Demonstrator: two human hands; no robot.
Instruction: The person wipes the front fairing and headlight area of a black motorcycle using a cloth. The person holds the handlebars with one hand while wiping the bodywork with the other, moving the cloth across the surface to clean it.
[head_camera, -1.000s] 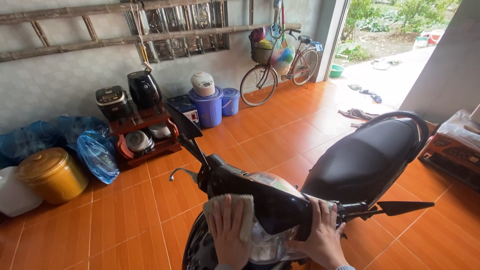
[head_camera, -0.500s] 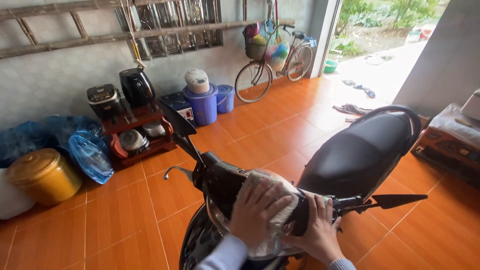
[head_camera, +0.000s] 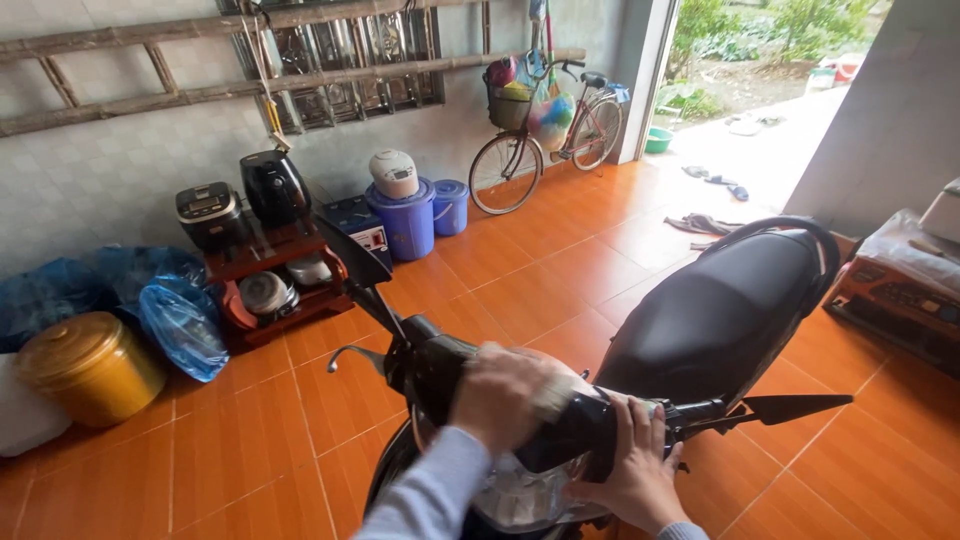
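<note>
At the near edge of the view we find both hands on the front of a black scooter (head_camera: 700, 320). The right hand (head_camera: 628, 470) lies with fingers spread flat against the handlebar cover, just beside the right grip and its black mirror (head_camera: 795, 407); it holds nothing we can see. The left hand (head_camera: 497, 395) presses a pale cloth (head_camera: 553, 392) onto the top of the cover, fingers curled over it, the cloth showing only at the fingertips. Below both hands sits the headlamp lens, partly hidden. Beyond the left fingers the left mirror (head_camera: 352, 250) and brake lever rise toward the wall. Past the right fingers runs the black seat. Farther left of the left hand we note a yellow lidded pot (head_camera: 88, 365), blue plastic bags (head_camera: 180, 325) and a low red shelf (head_camera: 275, 285) bearing cookers. Farther still stand blue buckets (head_camera: 410, 220), a bicycle (head_camera: 545, 135) and a wooden ladder (head_camera: 150, 60) on the wall.
</note>
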